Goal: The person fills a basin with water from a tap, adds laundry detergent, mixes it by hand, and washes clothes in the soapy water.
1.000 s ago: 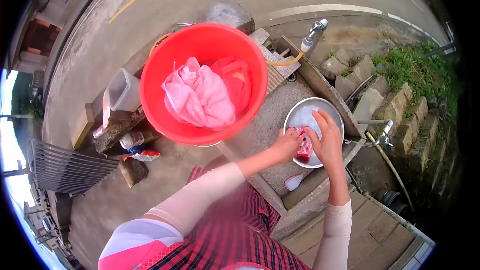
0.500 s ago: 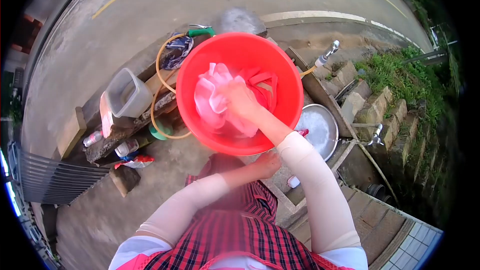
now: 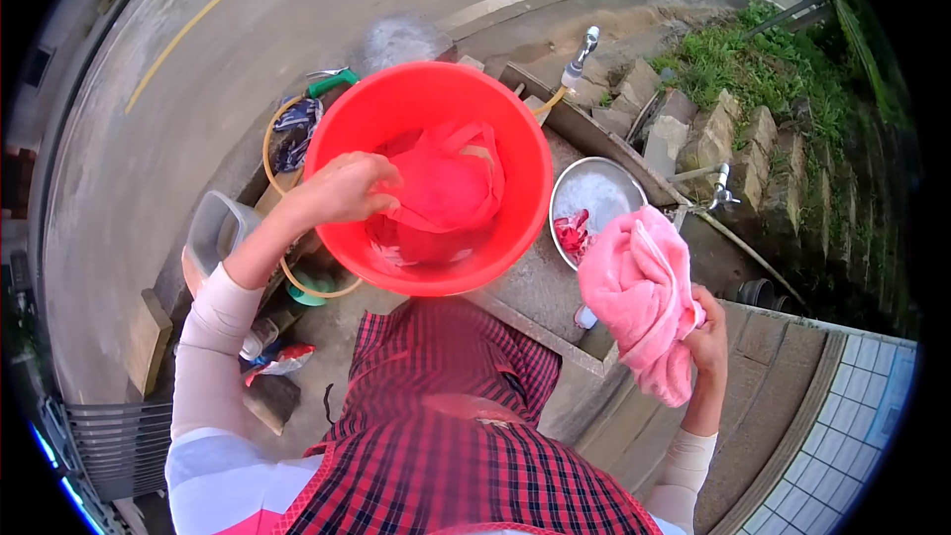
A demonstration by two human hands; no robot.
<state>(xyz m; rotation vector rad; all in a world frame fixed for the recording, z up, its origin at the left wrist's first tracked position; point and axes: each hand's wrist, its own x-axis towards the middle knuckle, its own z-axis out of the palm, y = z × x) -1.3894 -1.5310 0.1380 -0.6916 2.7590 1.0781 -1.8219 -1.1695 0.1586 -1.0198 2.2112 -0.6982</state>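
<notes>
My right hand point(image 3: 707, 332) is closed on a bunched pink towel point(image 3: 639, 287), fluffy with a paler edge, held in the air to the right of the red basin point(image 3: 530, 188). My left hand point(image 3: 359, 186) is over the basin's left side, fingers bent and apart, with nothing seen in it. Its fingertips are close to the red cloth point(image 3: 441, 178) heaped inside the basin; whether they touch it I cannot tell. Some paler cloth point(image 3: 391, 253) lies low in the basin by the near wall.
A metal bowl point(image 3: 634, 190) with suds and a red-and-white item point(image 3: 571, 234) sits right of the basin. Two taps point(image 3: 584, 52) point(image 3: 721, 188) stand beyond. A yellow hose point(image 3: 269, 144) with a green spray nozzle point(image 3: 332, 82) and a clear plastic tub point(image 3: 208, 228) are left.
My right hand has lifted the pink towel out of the basin and off to the right. My left hand has moved from below the near rim to over the basin's left side.
</notes>
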